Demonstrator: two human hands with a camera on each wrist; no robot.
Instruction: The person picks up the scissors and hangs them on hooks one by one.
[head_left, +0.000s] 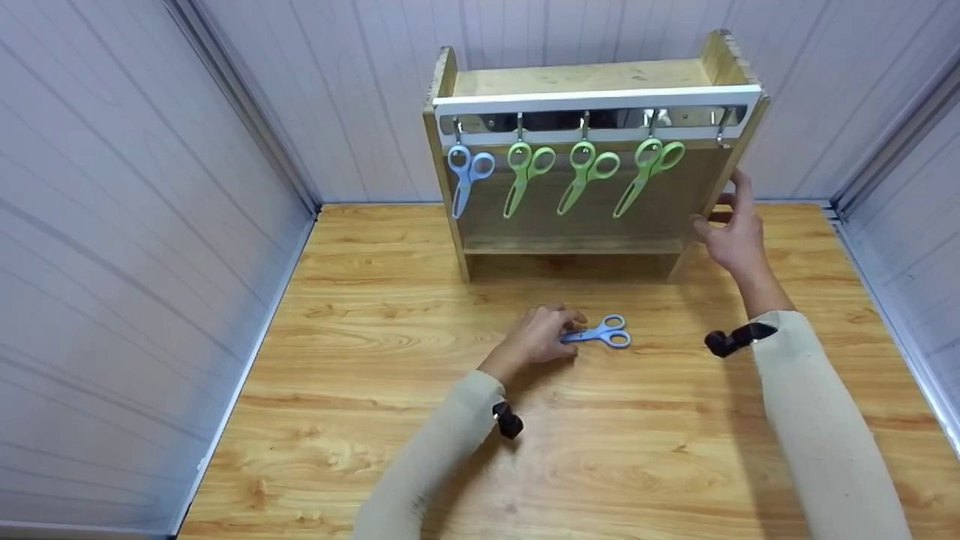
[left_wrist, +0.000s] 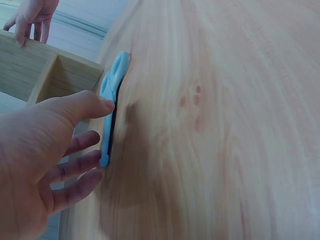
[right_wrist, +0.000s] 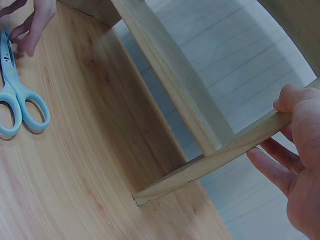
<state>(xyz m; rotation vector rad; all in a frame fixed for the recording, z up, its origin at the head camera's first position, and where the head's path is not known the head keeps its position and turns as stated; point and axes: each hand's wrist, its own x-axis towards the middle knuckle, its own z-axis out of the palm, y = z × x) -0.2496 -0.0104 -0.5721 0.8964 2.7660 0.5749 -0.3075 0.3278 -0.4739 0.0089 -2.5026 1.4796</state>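
Blue scissors (head_left: 598, 332) lie flat on the wooden table, handle loops pointing right. My left hand (head_left: 541, 335) is at their blade end, thumb and fingers spread loosely about it. In the left wrist view the thumb overlaps the scissors (left_wrist: 108, 122), with the fingertips beside the blade tip. My right hand (head_left: 739, 240) grips the right side panel (right_wrist: 210, 166) of a wooden rack (head_left: 577, 77), thumb on the front and fingers behind. Blue scissors (head_left: 464, 177) and several green scissors (head_left: 525, 177) hang by their loops from the rack's hooks.
A white-framed hook rail (head_left: 600, 97) runs across the rack's front; its rightmost hook (head_left: 722, 127) carries nothing. Pale panel walls (head_left: 150, 225) enclose the wooden table (head_left: 337, 390) at the left, back and right.
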